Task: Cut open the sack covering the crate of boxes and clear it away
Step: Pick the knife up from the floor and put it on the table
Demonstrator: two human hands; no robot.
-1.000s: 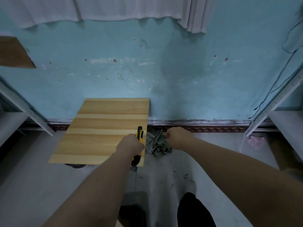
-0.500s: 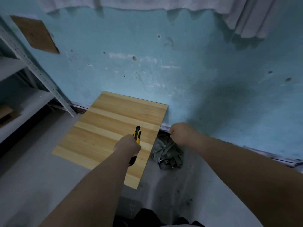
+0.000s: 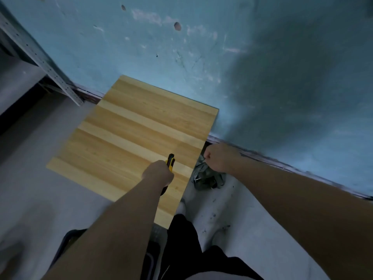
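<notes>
Far left, the metal shelf upright (image 3: 50, 67) leans out of your way, and the wooden counter (image 3: 131, 138) sits bare against the blue wall (image 3: 262, 77). Your left hand (image 3: 158, 172) hovers above the counter's near right part, fingers wrapped tight around the yellow-and-black utility knife (image 3: 171, 161), nose aimed away from you; I'd say that keeps it clear of your other arm. Whether the blade is out, I can't tell. Just past the counter's right edge, the crumpled sack (image 3: 205, 177) lies on the floor (image 3: 262, 229) at the foot of the wall. Your right hand (image 3: 219, 157) is a closed fist directly above it, fingers seemingly pinching a fold, though that grip is hidden. No crate is visible.
</notes>
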